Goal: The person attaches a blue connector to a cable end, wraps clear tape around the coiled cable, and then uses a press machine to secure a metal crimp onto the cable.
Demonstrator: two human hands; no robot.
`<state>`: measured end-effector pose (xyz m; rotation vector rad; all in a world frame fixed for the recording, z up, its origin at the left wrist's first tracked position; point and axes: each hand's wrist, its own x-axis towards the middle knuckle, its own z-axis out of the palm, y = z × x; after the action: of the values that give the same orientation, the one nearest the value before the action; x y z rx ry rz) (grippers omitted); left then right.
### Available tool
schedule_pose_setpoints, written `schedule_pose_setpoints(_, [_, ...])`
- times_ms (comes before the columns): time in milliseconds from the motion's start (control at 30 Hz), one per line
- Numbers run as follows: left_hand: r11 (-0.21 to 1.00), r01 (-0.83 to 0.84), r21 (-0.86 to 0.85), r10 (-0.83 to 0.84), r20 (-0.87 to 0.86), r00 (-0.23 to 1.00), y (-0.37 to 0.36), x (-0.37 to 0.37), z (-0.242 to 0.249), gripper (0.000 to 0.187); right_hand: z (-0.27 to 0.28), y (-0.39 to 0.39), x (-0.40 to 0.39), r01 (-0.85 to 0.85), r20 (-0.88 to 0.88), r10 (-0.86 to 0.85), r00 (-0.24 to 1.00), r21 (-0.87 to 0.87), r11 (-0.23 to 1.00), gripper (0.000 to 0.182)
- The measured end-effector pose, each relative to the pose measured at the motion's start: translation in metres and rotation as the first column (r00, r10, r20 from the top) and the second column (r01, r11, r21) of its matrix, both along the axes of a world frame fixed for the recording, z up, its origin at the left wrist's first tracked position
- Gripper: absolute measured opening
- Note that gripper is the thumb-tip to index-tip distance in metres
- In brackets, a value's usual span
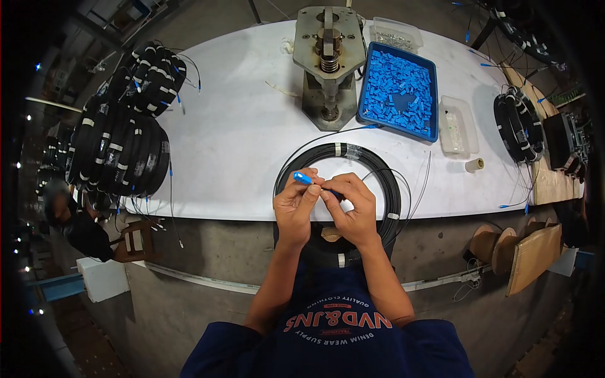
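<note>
Just above the front table edge, my left hand (296,205) is closed on a small blue connector (302,178), whose tip sticks out past the fingers. My right hand (351,205) is close beside it, with thumb and fingertips pinched together near the connector's rear end; what they hold is too small and hidden to name. Under and behind both hands lies a large coil of black cable (392,189), bound with white tape, its lower part hanging over the table edge towards my body.
A metal press (329,63) stands at the back centre. Right of it are a blue tray (363,104) of blue connectors and clear boxes (459,126). Black coils lie at left (120,151) and right (517,126). A person (85,233) is at far left.
</note>
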<state>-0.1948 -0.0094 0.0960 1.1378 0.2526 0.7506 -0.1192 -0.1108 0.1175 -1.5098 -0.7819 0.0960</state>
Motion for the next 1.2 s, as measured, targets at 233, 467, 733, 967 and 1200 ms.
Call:
schedule_pose_setpoints(233, [0.985,0.094,-0.145,-0.096,-0.002,0.995,-0.009,-0.01,0.007,0.016,0.002,-0.008,-0.015,0.029,-0.164,-0.027,0.986,0.011,1.0,0.01])
schedule_pose_setpoints(467, [0.982,0.187,-0.004,-0.187,-0.059,0.981,0.001,-0.029,0.03,0.051,-0.003,-0.023,-0.034,0.042,-0.282,-0.022,0.959,0.065,0.997,0.013])
schedule_pose_setpoints(733, [0.977,0.187,0.104,-0.178,-0.093,0.98,0.004,-0.036,0.048,0.031,0.003,-0.032,-0.042,-0.033,-0.329,0.058,0.942,0.082,0.996,0.014])
schedule_pose_setpoints(967, [0.976,0.206,0.068,-0.2,-0.085,0.976,0.001,-0.037,0.047,0.021,0.004,-0.038,-0.045,-0.035,-0.266,0.052,0.963,0.068,0.997,0.016])
schedule_pose_setpoints(1200, [0.94,0.201,0.275,-0.17,-0.13,0.977,-0.004,-0.032,0.045,0.018,0.008,-0.038,-0.046,0.028,-0.196,-0.015,0.98,0.067,0.997,0.015])
